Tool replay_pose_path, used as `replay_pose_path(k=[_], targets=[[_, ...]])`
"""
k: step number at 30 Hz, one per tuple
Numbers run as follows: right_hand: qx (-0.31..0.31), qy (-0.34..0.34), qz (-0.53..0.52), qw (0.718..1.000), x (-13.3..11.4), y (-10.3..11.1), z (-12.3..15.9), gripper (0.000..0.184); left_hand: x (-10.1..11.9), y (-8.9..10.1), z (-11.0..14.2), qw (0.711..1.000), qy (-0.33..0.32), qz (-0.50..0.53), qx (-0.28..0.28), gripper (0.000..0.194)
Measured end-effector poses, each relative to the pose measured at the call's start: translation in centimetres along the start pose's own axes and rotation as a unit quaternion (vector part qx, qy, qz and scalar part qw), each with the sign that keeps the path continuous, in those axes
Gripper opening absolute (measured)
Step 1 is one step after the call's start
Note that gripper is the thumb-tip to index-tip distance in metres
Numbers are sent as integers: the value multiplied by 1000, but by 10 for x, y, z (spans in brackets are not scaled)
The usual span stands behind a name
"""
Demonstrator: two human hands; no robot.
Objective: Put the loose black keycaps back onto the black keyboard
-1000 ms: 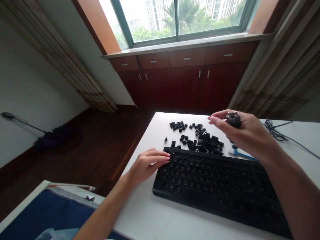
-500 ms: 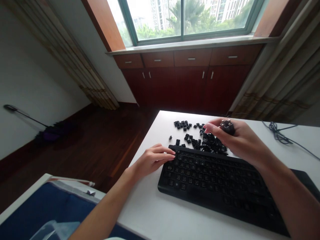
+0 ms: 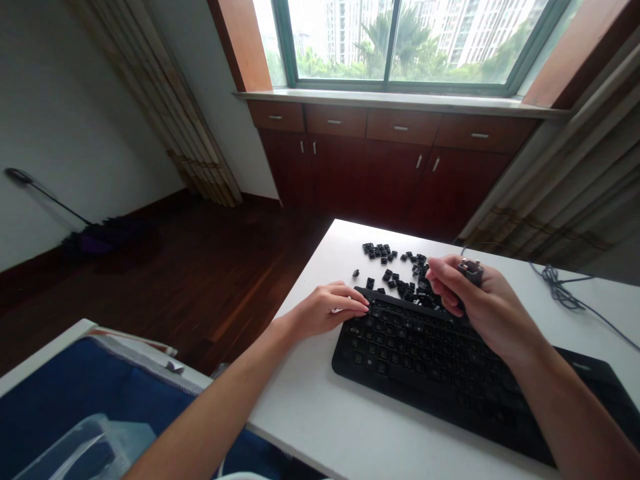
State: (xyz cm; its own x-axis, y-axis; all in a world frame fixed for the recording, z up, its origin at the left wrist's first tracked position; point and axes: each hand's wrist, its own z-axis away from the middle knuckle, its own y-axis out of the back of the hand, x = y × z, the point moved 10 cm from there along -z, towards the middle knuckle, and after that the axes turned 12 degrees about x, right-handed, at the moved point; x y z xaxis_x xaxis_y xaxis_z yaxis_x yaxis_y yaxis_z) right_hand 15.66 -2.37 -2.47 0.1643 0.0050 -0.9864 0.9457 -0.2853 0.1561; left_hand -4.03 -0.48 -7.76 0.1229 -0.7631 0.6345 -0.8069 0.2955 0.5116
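At the near left, we see blue fabric (image 3: 125, 380) beside a white frame, with a translucent plastic item (image 3: 115, 443) on it; we cannot tell its contents. On the white, flat-topped table (image 3: 310, 400) lies the long black plastic keyboard (image 3: 400, 377). Our left hand (image 3: 325, 310) is unclenched, fingertips on its upper-left corner. Our right hand (image 3: 480, 300) grasps a small dark block-shaped tool (image 3: 471, 272), metal prongs upward; we cannot tell whether its fingertips pinch anything else. For good control, we judge, we should steady the corner with light, even pressure and point the prongs away from our fingers. Beyond the board lie loose, small black square keycaps (image 3: 383, 252); a thin dark coiled cable (image 3: 560, 293) lies to the right. Farthest, the reddish-brown wooden cabinet (image 3: 350, 167) is closed, contents hidden.
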Motion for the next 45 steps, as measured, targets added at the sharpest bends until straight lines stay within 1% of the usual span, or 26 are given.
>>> replay_pose_path(k=[4, 7, 10, 16, 21, 25, 29, 34, 36, 38, 42, 45], targets=[[-16, 6, 24, 1000, -5, -9, 1, 42, 2, -2, -3, 1000, 4, 2, 1, 17], [-24, 26, 52, 998, -9, -15, 1, 43, 1, -2, -3, 1000, 15, 12, 10, 16], [-28, 42, 58, 997, -12, -16, 0, 43, -1, -2, -1, 1000, 19, 6, 5, 17], [-60, 51, 55, 995, -13, -14, -2, 41, 2, -2, 2, 997, -18, -69, -12, 19], [-70, 66, 40, 995, -14, -10, -7, 38, 5, -1, 0, 997, -33, -66, -6, 21], [-75, 84, 25, 993, -14, -9, -10, 36, 5, -2, -1, 996, -43, -75, -12, 22], [-80, 82, 14, 993, -13, -9, -11, 33, 3, -4, -1, 998, -29, -62, -14, 25], [-74, 80, 16, 994, -16, -7, -12, 31, -9, -3, 1, 999, 32, -27, 1, 20], [-69, 80, 19, 994, -17, -5, -12, 30, -13, 0, 2, 999, 44, -24, 15, 20], [-63, 81, 19, 994, -18, -3, -12, 28, -13, 2, 3, 999, 35, -30, 21, 23], [-61, 84, 14, 994, -19, 0, -13, 26, -9, -1, 2, 999, 7, -43, -1, 27], [-59, 94, 11, 994, -20, 0, -13, 27, -7, -3, 0, 999, -3, -46, -2, 29]])
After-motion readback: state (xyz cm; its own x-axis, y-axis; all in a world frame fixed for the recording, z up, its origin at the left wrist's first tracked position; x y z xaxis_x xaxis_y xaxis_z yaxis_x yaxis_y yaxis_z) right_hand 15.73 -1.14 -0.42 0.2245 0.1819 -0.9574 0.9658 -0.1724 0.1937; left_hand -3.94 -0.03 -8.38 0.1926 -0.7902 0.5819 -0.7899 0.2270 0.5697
